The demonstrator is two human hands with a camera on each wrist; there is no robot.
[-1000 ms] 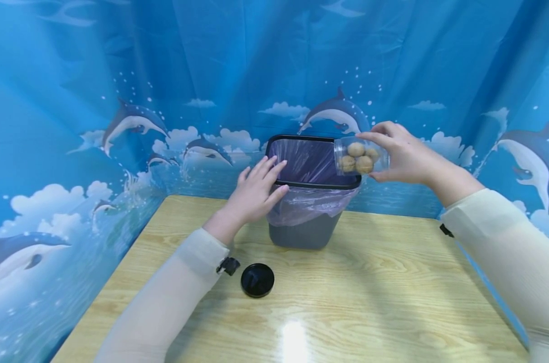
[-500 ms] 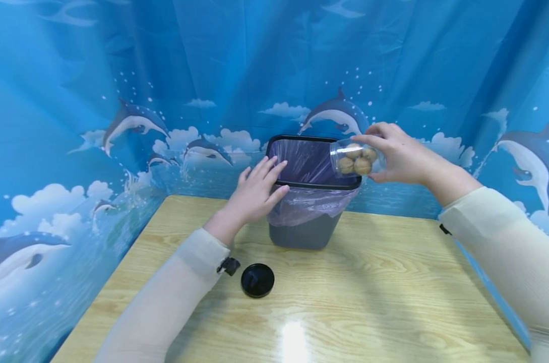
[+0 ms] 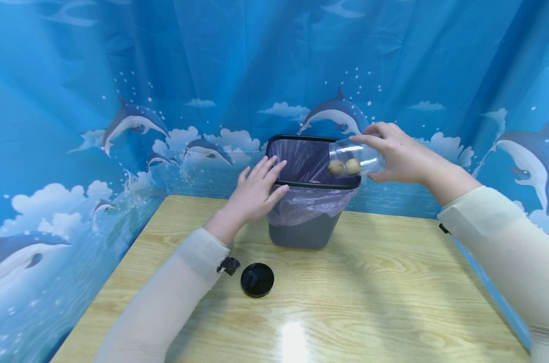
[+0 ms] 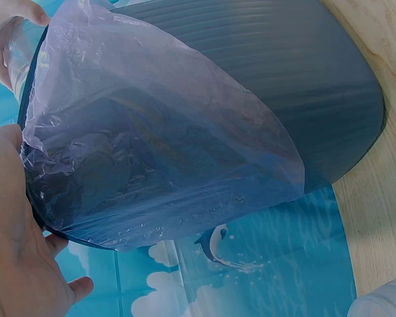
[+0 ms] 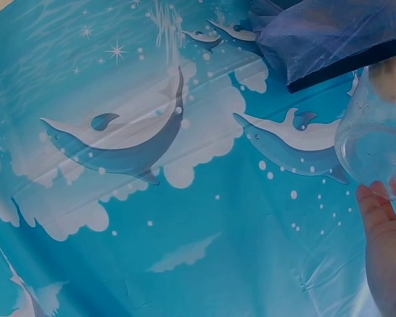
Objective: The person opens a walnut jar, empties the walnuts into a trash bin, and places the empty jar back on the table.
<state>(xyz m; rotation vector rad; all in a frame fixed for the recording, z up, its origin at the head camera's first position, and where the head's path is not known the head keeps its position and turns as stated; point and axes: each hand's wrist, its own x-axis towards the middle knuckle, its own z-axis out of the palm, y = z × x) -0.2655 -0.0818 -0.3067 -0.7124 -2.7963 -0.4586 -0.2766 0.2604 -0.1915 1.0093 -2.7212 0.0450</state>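
My right hand [image 3: 399, 154] grips the base end of a clear plastic jar [image 3: 367, 157], thumb and fingers on either side. The jar lies nearly sideways, its mouth pointing left over the bin's right rim. Two round brown walnuts [image 3: 352, 167] show inside near the mouth. A grey trash bin [image 3: 301, 233] stands on the table, lined with a thin purple bag [image 3: 308, 204] folded over its black rim. My left hand [image 3: 258, 191] rests on the bin's left rim with fingers extended; the left wrist view shows this hand [image 4: 20, 231] along the rim. The bin's floor is hidden.
A round black lid [image 3: 257, 280] lies on the wood-grain table [image 3: 369, 292], in front of the bin and near my left wrist. A blue dolphin-print curtain [image 3: 238, 65] hangs close behind the bin and along the sides.
The jar has tipped further and shifted slightly left in my right hand. Several walnuts showed in it before; two show now, the others having left the jar. My left hand stays put.
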